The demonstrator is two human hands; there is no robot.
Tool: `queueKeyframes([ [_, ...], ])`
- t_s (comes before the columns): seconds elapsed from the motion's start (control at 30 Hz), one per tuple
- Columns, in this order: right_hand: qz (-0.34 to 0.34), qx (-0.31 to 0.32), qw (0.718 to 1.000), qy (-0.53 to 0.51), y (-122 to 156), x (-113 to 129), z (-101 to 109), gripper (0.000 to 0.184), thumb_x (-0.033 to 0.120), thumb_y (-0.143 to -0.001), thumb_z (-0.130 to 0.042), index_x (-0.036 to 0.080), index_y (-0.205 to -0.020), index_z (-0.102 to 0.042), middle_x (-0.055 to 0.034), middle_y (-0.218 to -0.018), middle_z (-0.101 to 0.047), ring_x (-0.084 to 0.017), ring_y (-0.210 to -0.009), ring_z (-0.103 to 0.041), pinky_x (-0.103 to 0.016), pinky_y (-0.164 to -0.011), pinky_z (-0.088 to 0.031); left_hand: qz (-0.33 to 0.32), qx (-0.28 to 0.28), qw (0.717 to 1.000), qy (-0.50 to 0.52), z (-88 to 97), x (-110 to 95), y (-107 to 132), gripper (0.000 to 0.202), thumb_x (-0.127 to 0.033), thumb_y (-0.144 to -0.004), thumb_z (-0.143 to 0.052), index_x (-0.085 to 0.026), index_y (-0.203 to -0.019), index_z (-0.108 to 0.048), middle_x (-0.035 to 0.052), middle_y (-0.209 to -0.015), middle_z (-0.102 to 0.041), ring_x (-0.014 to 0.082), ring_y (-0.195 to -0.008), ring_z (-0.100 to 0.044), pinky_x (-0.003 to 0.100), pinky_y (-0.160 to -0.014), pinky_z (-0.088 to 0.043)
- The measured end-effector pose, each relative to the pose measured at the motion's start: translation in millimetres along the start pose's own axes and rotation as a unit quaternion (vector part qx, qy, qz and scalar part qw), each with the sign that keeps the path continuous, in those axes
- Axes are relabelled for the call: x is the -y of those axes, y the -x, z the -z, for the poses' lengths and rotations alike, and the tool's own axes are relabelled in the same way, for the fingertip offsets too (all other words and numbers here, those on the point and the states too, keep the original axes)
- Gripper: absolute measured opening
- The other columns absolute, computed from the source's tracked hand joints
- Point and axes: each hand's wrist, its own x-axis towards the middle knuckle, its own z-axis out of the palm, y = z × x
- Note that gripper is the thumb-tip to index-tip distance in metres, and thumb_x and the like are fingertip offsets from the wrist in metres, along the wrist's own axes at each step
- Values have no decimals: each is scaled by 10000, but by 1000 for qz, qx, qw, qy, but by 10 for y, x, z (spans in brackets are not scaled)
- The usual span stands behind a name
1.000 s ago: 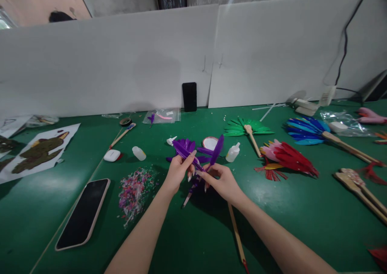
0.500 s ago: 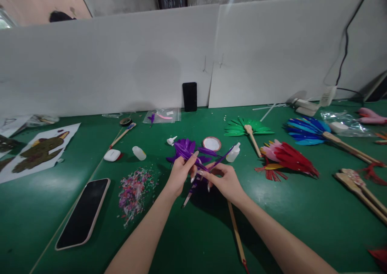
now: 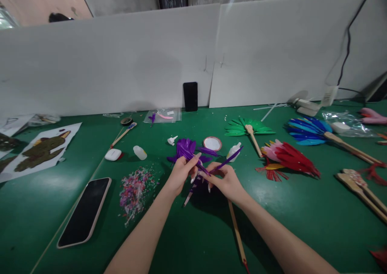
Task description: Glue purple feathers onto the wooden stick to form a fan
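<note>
Purple feathers (image 3: 186,146) lie bunched at the middle of the green table, partly under my hands. My left hand (image 3: 180,175) is closed, its thumb and fingers pinching a purple feather. My right hand (image 3: 224,181) is closed beside it, with a slim purple feather (image 3: 228,160) sticking out up and to the right from its fingers. The fingertips of both hands almost meet, and what lies between them is partly hidden. Below my right hand a wooden stick (image 3: 237,233) with a red cord runs toward me. A pale, narrow pointed piece (image 3: 187,198) shows under my left fingers.
Behind my hands are a glue bottle (image 3: 234,152), a round white lid (image 3: 212,143) and a white nozzle cap (image 3: 172,140). Colourful scraps (image 3: 136,193) and a phone (image 3: 84,213) lie left. Green (image 3: 248,127), red (image 3: 290,157) and blue (image 3: 308,131) feather pieces lie right.
The slim feather in my right hand has tilted further to the right and now crosses in front of the glue bottle. The feather at my left hand has shifted slightly. Both hands stay nearly in place.
</note>
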Motion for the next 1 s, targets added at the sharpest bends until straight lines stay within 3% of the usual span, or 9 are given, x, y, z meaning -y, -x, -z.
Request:
queueKeyframes([
  [0.13,5,11,999,-32,2,2,4,288,426,-702,-670,164,-649,-563,38,-551,-521,-83,-430,-509,-228,-453,-439,0,3,1000,22,-10,-3,4,329,-404,-700,-653,-136,-591,-497,-51,-417,-453,32,-357,-366,164,-368,-273],
  [0.47,-13,1,999,-41,-32,-60,12,294,424,-703,-671,169,-671,-529,41,-513,-529,-94,-435,-527,-230,-460,-465,-21,-19,996,90,-19,12,-27,342,-421,-677,-675,-143,-645,-478,-75,-386,-427,26,-336,-343,174,-386,-259],
  [0.7,-26,-29,999,-30,-26,-40,-26,324,402,-633,-723,162,-805,-590,4,-659,-617,-101,-456,-542,-261,-458,-501,-17,-59,997,42,-40,16,-18,368,-451,-656,-677,-137,-620,-489,-60,-421,-463,28,-347,-381,166,-359,-268],
  [0.83,-31,-74,997,-11,-28,-39,-25,327,412,-613,-734,161,-759,-583,10,-613,-599,-109,-457,-545,-258,-457,-489,-30,-63,997,19,-74,60,-10,330,-416,-660,-680,-135,-633,-510,-52,-433,-485,38,-358,-409,162,-355,-284],
  [1.0,-17,-85,996,11,-23,-42,-15,270,393,-665,-702,159,-722,-581,7,-592,-590,-104,-452,-535,-237,-452,-470,-45,-53,998,5,-84,103,-16,292,-389,-698,-653,-133,-643,-523,-49,-435,-488,46,-361,-424,165,-367,-309],
])
